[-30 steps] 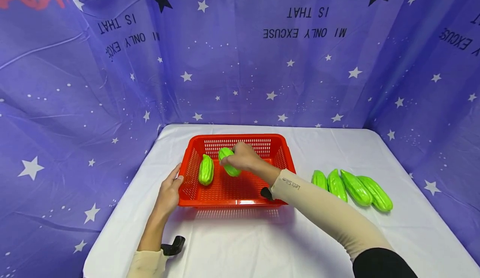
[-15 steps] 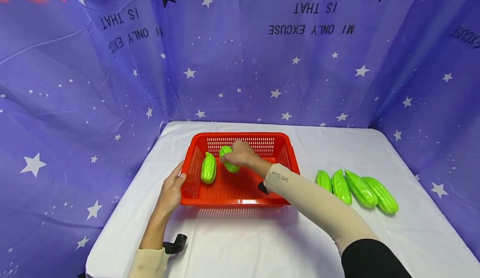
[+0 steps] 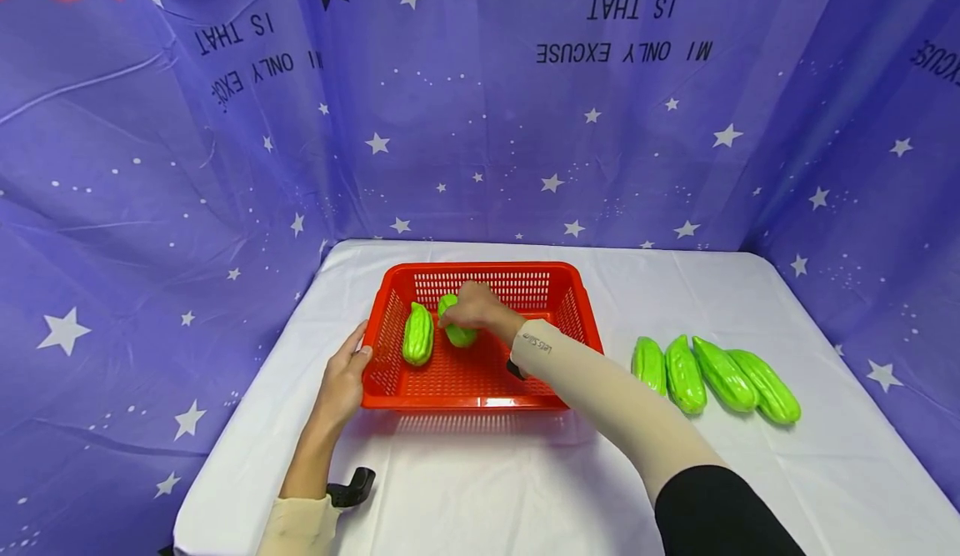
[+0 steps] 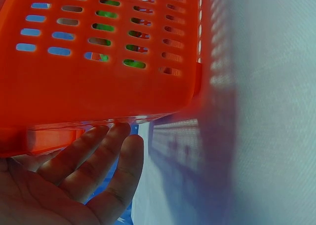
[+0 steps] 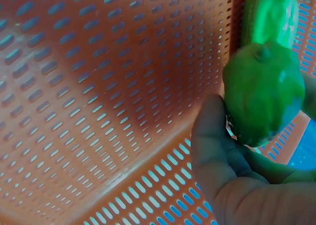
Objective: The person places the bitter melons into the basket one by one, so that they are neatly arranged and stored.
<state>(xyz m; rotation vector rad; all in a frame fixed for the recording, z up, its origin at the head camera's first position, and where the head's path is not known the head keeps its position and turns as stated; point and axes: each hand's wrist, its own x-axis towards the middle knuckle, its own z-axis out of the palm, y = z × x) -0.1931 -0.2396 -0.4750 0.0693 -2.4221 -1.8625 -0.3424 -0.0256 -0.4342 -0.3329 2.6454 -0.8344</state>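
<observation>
In the head view, a red plastic basket [image 3: 495, 403] stands on the table. My left hand [image 3: 343, 379] holds its left rim, thumb over the edge; the left wrist view has the fingers [image 4: 126, 170] along its outside. My right hand [image 3: 476, 308] reaches into the basket and grips a light green ridged gourd [image 3: 461, 338]. From the right wrist, the end of this gourd [image 5: 264, 92] shows between thumb and fingers. Another gourd [image 3: 417, 335] lies in the basket's left part, beside the held one.
Several more green gourds [image 3: 722, 374] lie in a row on the white-covered table [image 3: 480, 489], right of the basket. A purple curtain [image 3: 480, 122] with stars hangs behind and at both sides.
The right hand has lowered the gourd slightly into the basket and the right forearm has shifted left. The left hand stays on the rim. The head view has shifted slightly.
</observation>
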